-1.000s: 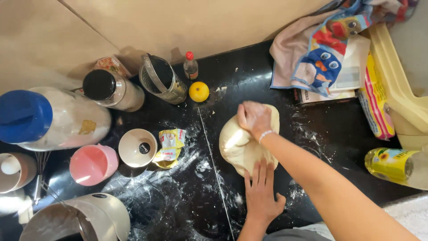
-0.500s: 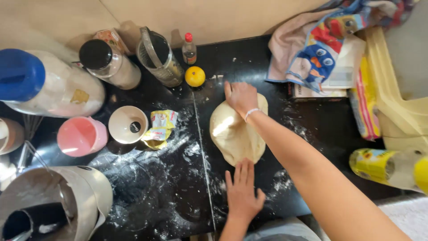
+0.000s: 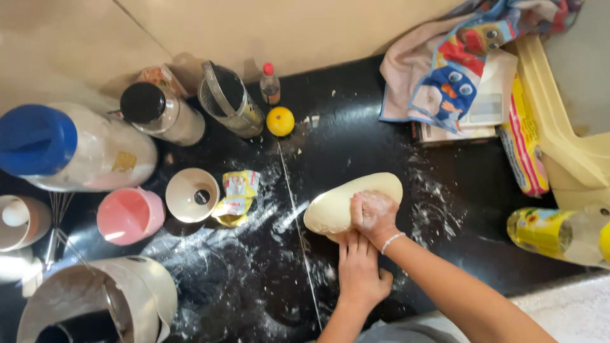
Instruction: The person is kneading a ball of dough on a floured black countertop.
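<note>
A pale oval lump of dough (image 3: 337,206) lies on the black floured counter (image 3: 254,286). My right hand (image 3: 373,215), dusted with flour and wearing a thin bracelet, presses down on the dough's near right side with fingers curled over it. My left hand (image 3: 359,270) lies flat with fingers together, its fingertips touching the dough's near edge.
A yellow lemon (image 3: 280,121), a small red-capped bottle (image 3: 271,82) and a metal sieve jug (image 3: 229,98) stand at the back. A cream cup (image 3: 192,194), pink cup (image 3: 127,215), crumpled packet (image 3: 236,197), blue-lidded jar (image 3: 70,149), oil bottle (image 3: 559,235) and patterned towel (image 3: 451,63) surround the area.
The dough has been pulled back and folded toward me, now lying sideways. My right hand came back from its far end onto the near side; my left hand slid up against it.
</note>
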